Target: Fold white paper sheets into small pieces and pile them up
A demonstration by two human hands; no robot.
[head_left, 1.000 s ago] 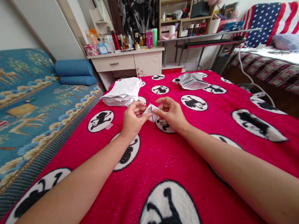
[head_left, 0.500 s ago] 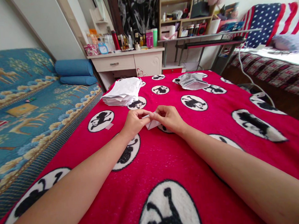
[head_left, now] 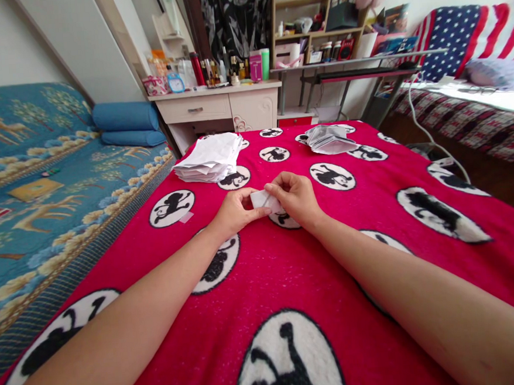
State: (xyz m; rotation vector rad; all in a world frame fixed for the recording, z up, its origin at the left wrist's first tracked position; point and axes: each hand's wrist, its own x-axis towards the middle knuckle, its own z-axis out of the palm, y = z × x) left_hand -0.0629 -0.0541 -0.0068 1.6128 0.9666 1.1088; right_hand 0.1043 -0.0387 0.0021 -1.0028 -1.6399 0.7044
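A small folded piece of white paper (head_left: 264,200) is held between my two hands, just above the red cloth. My left hand (head_left: 237,210) pinches its left side, with the thumb along the lower edge. On the paper's upper right, my right hand (head_left: 296,197) grips with thumb and fingers, the other fingers curled behind. Beyond my left hand lies a thick stack of white paper sheets (head_left: 210,156). Farther off to the right rests a pile of folded papers (head_left: 330,138). A small pale scrap (head_left: 186,217) lies left of my left hand.
The red cloth (head_left: 271,273) with black-and-white oval figures covers the surface before me. A blue patterned sofa (head_left: 35,231) runs along the left. Behind stand a white dresser (head_left: 215,104) with bottles on top and a desk (head_left: 362,62) with shelves. A white cable (head_left: 429,133) hangs at right.
The folded paper has turned so that a flatter face shows. My left thumb has shifted to its lower edge, and my right hand has moved slightly up and to the right.
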